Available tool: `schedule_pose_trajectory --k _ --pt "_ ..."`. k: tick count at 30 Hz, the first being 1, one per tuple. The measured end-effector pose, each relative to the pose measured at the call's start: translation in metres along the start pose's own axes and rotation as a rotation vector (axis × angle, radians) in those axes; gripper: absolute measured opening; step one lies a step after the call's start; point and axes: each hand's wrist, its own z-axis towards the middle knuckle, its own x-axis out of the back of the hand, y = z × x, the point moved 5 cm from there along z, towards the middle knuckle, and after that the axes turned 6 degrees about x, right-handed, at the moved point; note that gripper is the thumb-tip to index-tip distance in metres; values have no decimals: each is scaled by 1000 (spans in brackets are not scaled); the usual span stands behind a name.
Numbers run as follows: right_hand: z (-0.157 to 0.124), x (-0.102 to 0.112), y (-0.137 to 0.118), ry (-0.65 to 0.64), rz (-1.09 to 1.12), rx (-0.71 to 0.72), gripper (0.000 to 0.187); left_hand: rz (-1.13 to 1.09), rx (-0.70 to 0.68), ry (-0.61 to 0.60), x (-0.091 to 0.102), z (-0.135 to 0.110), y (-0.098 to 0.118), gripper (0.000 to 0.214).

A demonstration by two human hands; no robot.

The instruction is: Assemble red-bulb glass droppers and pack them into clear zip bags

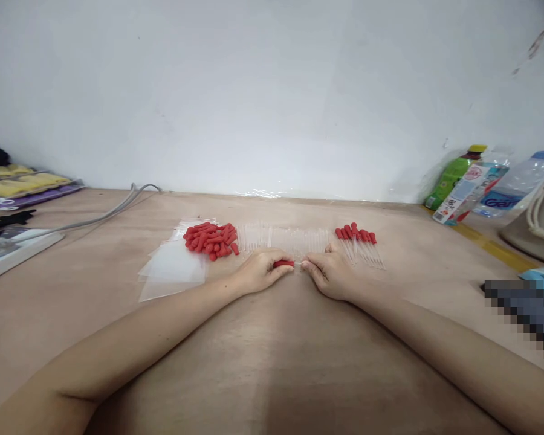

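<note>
1. Red rubber bulb (pixel 283 263): clamped in left hand (pixel 259 270), mid-desk (pixel 254 362); right hand (pixel 330 275) pinches slim clear tube (pixel 298 263).
2. Apparently done: red-capped clear tubes (pixel 354 231), right.
3. Apparently remaining: piled red bulbs (pixel 211 238), bare clear tubes (pixel 299 240).

A partly hidden red bulb (pixel 283 263) meets a slim clear tube (pixel 298 264) end to end, both short of the far edge of the table (pixel 236 368), roughly parallel to it.
</note>
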Motion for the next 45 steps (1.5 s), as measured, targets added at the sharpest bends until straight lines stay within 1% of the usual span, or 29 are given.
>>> schedule_pose_trajectory --k 6,8,9,11,12,14,16,17,19,22,27,31,33,36,39,41,43,45 --pt "5 14 -13 -142 -54 -70 27 26 -77 65 3 -2 4 14" --pt "7 21 -12 -166 -56 -73 25 46 -89 105 5 -4 5 21" --pt "7 26 -6 -157 -57 -95 23 56 -86 137 7 -4 4 28" --pt "7 37 15 -101 -78 -217 21 75 -71 204 11 -5 3 42" --pt "5 43 31 -59 -102 -336 21 83 -64 219 11 -5 2 46" --pt "-2 55 62 -11 -189 -559 24 96 -64 201 11 -5 2 47" --pt "-10 63 84 4 -298 -718 28 107 -79 155 8 -5 2 43" --pt "-13 65 91 -4 -350 -772 29 112 -87 135 7 -4 3 41" --pt "-18 65 97 -50 -427 -826 32 117 -91 121 5 -4 3 38" --pt "-19 58 96 -123 -469 -840 35 120 -80 120 5 -4 2 35" --pt "-19 46 95 -170 -439 -834 41 132 -59 102 3 -4 -1 30" --pt "-20 43 99 -238 -410 -823 37 142 -37 81 2 -4 -3 28" --pt "-21 43 99 -252 -408 -820 35 144 -38 81 1 -4 -3 27" --pt "-19 45 92 -209 -446 -785 37 141 -47 95 1 -4 -4 25" --pt "-12 41 79 -104 -460 -682 39 145 -58 128 3 -4 -2 24" --pt "-7 36 71 -41 -434 -623 36 160 -57 157 5 -4 -1 23" --pt "-1 29 68 -36 -417 -607 32 181 -40 188 7 -4 -1 21" --pt "4 23 68 -78 -430 -625 30 207 -11 215 8 -4 -2 18"
